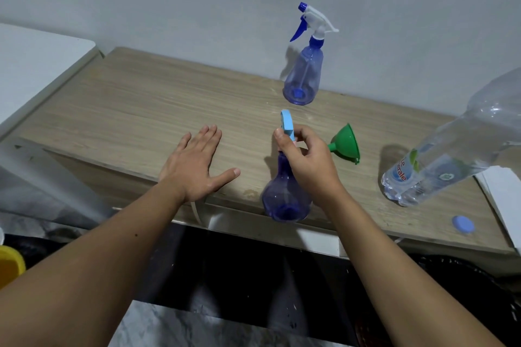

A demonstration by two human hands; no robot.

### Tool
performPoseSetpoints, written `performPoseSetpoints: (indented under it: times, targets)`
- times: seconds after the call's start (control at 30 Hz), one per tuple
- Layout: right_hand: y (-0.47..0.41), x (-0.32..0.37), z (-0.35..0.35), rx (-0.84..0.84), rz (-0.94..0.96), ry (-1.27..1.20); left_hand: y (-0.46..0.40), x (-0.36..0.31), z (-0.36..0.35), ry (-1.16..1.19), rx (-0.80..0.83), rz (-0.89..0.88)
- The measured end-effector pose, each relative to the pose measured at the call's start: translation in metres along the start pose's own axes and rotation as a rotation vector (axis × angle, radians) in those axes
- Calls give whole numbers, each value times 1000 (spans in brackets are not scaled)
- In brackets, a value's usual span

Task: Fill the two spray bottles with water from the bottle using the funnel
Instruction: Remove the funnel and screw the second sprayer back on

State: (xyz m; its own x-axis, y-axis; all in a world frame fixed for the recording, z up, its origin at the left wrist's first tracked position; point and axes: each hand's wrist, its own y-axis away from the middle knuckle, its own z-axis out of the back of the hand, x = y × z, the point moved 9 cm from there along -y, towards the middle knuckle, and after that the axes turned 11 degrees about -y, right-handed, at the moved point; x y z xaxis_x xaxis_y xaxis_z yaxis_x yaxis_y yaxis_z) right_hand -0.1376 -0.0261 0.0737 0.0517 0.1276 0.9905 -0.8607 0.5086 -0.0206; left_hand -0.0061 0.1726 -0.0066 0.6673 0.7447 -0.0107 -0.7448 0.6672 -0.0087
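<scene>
A round-bellied blue spray bottle (pixel 284 197) stands near the front edge of the wooden table (pixel 135 110). My right hand (pixel 307 160) grips its light-blue spray head (pixel 372 125) at the neck. Flat on the table to the left, my left hand (pixel 194 166) rests with fingers spread. A second, taller blue spray bottle (pixel 303 76) with a white and blue trigger head stands at the back by the wall. On its side to the right of my right hand lies the green funnel (pixel 346 144). The large clear water bottle (pixel 456 146) stands at the right, uncapped.
A blue bottle cap (pixel 463 224) lies near the table's front right corner. White paper (pixel 501 191) sits at the right edge. A white surface (pixel 33 65) adjoins the table on the left, and a yellow container (pixel 10 265) shows at the lower left.
</scene>
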Motion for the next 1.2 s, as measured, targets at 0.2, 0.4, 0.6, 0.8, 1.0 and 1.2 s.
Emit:
performPoseSetpoints:
  times: [0.2,0.4,0.6,0.8,1.0,1.2]
  targets:
    - [-1,15,9,-29,50,-38,0,0,1,-4,-1,4]
    - [2,35,22,-56,131,-99,1,0,2,12,-5,7]
    - [3,41,38,-70,190,-81,3,-2,4,32,-3,13]
    - [7,43,58,-57,200,-149,5,-4,8,77,-22,18]
    - [8,33,73,-89,205,-120,7,-7,14,187,-61,41]
    - [1,26,75,-94,188,-149,5,-37,26,401,-130,4]
